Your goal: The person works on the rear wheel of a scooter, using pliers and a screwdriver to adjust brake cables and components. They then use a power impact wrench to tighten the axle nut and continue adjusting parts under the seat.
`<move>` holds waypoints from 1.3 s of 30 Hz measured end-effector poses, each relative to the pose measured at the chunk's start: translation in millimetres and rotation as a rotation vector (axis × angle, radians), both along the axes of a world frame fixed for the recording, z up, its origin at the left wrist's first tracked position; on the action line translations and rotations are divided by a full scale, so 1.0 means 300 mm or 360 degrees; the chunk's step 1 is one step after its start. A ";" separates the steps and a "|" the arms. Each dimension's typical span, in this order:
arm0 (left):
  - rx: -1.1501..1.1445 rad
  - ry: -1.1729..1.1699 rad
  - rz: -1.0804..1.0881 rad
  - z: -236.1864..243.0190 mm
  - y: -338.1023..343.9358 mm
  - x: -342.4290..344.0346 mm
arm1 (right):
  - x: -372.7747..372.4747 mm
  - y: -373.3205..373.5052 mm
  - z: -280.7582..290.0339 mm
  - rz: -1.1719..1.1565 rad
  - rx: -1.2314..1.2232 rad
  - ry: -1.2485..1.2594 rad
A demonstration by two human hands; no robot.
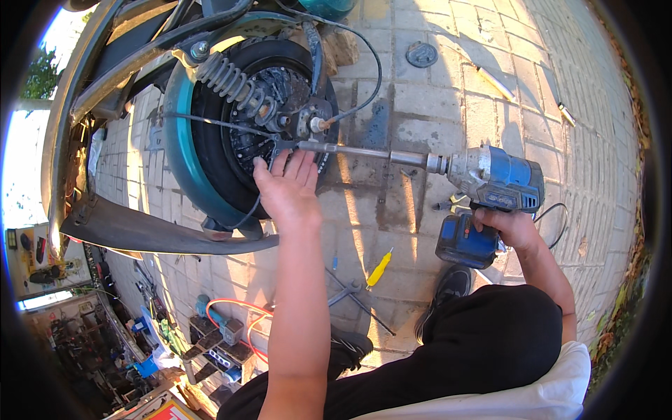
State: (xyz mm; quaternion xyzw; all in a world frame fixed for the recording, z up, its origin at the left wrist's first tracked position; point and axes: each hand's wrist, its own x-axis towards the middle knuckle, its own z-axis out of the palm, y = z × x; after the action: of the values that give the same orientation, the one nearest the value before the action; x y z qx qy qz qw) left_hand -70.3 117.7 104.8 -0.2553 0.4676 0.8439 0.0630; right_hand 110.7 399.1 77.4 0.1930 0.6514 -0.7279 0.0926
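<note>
Left hand [288, 199]: fingers extended, thumb apart, raised to the hub end of the shaft; not closed around anything. Whether the fingertips bear on the metal or only lie alongside cannot be told.

Right hand [509, 225]: fingers wrapped around the grip of the impact driver, a forefinger near the trigger; whether it is pressed cannot be told.

Extension shaft [357, 151], silver, long: runs from just above the left fingertips rightward to the driver's nose, roughly level. Its far end meets the hub area; the exact seat is hidden.

Impact driver [509, 175], blue and grey: above the right fingers. Battery [463, 241], dark blue: just left of them.

Wheel [210, 140], black-tyred: behind and above the left fingertips, under a teal fender [180, 161]. Coil spring [227, 80]: above the fingertips, to their left.

Yellow screwdriver [379, 269] and open-ended wrench [343, 292]: on the paving, between the hands, nearer the lower edge.

Step in hand, as judged: lining up the shaft at a fastener near the hub. Next move seems to call for a square seat, a steady right grip, and left fingers clear before any spin.
</note>
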 end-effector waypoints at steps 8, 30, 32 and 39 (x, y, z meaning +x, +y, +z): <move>-0.0106 0.0065 0.0016 -0.035 -0.011 -0.011 | 0.007 -0.022 0.006 -0.0055 -0.0024 -0.0065; -0.0101 0.0199 -0.0021 -0.060 -0.025 -0.008 | -0.035 -0.007 0.030 -0.0068 -0.0267 -0.0236; -0.0117 0.0195 -0.0027 -0.059 -0.022 -0.008 | -0.027 -0.009 0.026 -0.0074 -0.0261 -0.0176; -0.0167 0.0207 -0.0058 -0.057 -0.018 -0.009 | -0.041 -0.018 0.039 -0.0140 -0.0424 -0.0185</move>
State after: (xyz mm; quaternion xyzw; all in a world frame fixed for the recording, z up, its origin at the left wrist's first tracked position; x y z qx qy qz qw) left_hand -73.0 112.2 87.8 -0.1945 0.5187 0.8318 0.0344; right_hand 98.4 393.7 89.0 0.2492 0.5335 -0.7989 0.1228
